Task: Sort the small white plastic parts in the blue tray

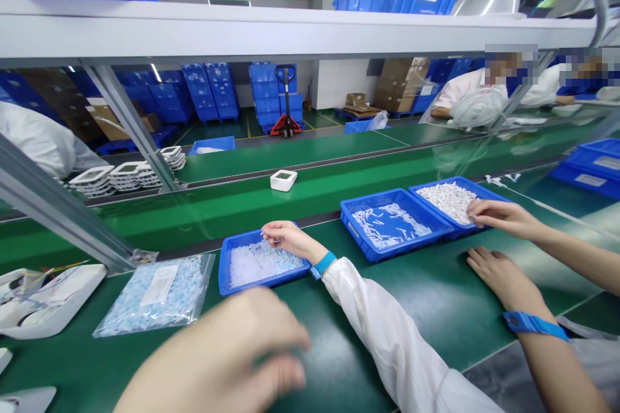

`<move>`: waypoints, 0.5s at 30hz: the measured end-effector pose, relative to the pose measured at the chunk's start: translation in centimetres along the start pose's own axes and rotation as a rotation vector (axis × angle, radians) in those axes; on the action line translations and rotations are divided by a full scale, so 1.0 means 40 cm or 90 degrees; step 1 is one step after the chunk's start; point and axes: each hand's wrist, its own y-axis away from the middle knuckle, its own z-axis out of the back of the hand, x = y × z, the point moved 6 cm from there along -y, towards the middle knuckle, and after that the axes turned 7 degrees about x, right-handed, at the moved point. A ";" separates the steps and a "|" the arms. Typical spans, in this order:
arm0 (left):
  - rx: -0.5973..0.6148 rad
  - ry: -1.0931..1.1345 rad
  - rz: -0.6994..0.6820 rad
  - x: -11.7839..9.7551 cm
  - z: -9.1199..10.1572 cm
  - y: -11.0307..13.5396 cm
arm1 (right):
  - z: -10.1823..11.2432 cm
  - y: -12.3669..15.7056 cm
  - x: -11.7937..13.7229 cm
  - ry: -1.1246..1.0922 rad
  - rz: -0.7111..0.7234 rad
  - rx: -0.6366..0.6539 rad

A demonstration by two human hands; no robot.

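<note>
My right hand (290, 239), in a white sleeve with a blue wrist strap, reaches into a small blue tray (223, 271) of small clear plastic pieces. Its fingertips are pinched together among the pieces at the tray's far edge, and what they hold is too small to make out. Close to the camera, my left hand (232, 352) hovers over the green table, smeared by motion. A sealed clear bag of small blue-white parts (155, 293) lies left of the tray.
Two more blue trays (347, 214) (485, 188) of white parts stand at right. A co-worker's hand (504, 216) touches the far one; the other hand (504, 277) rests flat. A white square unit (283, 179) sits on the belt. White housings (43, 303) lie left, by a slanted metal post (58, 213).
</note>
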 end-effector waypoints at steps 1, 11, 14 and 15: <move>-0.002 -0.006 0.013 0.031 0.012 -0.044 | 0.002 -0.002 0.000 -0.008 0.010 0.000; -0.261 -0.199 0.238 0.455 -0.079 -0.221 | 0.051 -0.026 0.002 0.043 0.110 -0.141; -0.267 -0.169 0.196 0.466 -0.112 -0.224 | 0.055 -0.030 0.007 0.149 0.160 -0.177; -0.270 -0.151 0.188 0.468 -0.117 -0.225 | 0.056 -0.031 0.008 0.187 0.180 -0.188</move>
